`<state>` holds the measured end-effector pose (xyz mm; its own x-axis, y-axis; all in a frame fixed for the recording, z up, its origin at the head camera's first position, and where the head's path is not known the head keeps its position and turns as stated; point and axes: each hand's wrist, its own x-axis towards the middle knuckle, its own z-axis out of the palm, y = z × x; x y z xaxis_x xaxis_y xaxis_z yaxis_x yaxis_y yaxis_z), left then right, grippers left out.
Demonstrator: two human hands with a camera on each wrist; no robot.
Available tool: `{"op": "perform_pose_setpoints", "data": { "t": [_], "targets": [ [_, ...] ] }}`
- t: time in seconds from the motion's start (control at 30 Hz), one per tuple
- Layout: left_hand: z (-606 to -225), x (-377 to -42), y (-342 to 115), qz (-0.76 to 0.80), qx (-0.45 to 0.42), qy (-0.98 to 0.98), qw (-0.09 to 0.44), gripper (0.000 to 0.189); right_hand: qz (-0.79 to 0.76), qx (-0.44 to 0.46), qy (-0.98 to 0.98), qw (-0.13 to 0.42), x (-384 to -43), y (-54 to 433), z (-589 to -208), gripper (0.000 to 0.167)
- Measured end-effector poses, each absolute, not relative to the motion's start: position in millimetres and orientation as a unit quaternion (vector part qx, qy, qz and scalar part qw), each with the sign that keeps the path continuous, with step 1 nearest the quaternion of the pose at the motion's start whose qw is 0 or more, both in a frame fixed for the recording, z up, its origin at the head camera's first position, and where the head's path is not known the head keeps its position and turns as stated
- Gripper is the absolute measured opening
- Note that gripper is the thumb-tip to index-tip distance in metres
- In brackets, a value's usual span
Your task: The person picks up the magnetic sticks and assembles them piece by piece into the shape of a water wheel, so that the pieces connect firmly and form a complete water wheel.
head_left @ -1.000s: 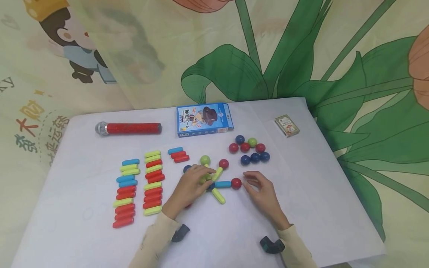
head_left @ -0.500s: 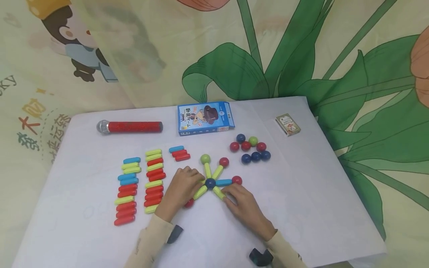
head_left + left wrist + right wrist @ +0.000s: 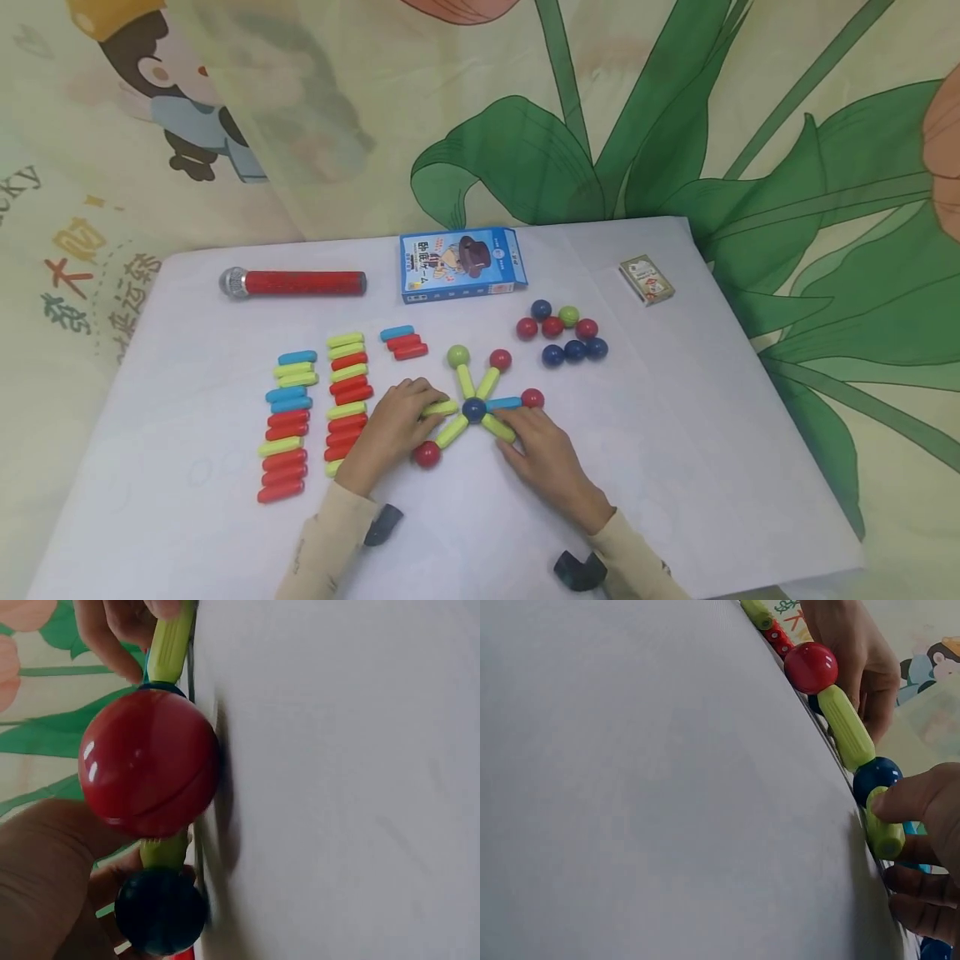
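A star of magnetic sticks and balls lies on the white table around a central blue ball (image 3: pixel 474 410). My left hand (image 3: pixel 397 427) grips the yellow-green stick (image 3: pixel 441 408) on the star's left side. A dark blue ball (image 3: pixel 161 911) at that stick's outer end shows in the left wrist view, but the hand covers it in the head view. My right hand (image 3: pixel 553 462) pinches the lower-right yellow-green stick (image 3: pixel 886 829), whose outer end has no ball. Other arms end in a red ball (image 3: pixel 427 454), a green ball (image 3: pixel 457 356) and further red balls (image 3: pixel 500 360).
Columns of loose red, blue and yellow-green sticks (image 3: pixel 347 383) lie at left. Loose balls (image 3: pixel 552 327) are grouped at back right. Behind stand a red microphone (image 3: pixel 303 282), a blue card box (image 3: pixel 463 265) and a small box (image 3: pixel 647 280).
My left hand has moved off the central ball to the left stick. My right hand has come left from beside the right red ball and taken hold of the lower-right stick.
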<state>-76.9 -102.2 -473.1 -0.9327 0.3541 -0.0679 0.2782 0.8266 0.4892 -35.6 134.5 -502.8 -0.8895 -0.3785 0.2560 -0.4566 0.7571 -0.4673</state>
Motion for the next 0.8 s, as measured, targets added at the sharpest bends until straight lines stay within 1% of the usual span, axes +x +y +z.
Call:
{"op": "perform_pose_setpoints", "data": {
  "t": [0.13,0.3,0.57,0.8],
  "targets": [
    [-473.5,-79.1,-100.9,0.272,0.18,0.943,0.062,0.035,0.248,0.226,-0.939,0.068,-36.9,131.5,-503.1,0.055],
    [-474.8,-80.5,-100.4,0.28,0.189,0.939,0.061,0.033,0.247,0.225,-0.94,0.067,-36.5,129.4,-501.9,0.055],
    [-475.9,-82.4,-99.0,0.307,0.199,0.928,0.071,0.032,0.227,0.221,-0.945,0.085,-45.0,130.7,-499.8,0.049],
    [-477.3,-78.3,-98.6,0.335,0.186,0.92,0.083,0.036,0.225,0.234,-0.944,0.06,-60.0,133.5,-498.8,0.042]
  ]
}}
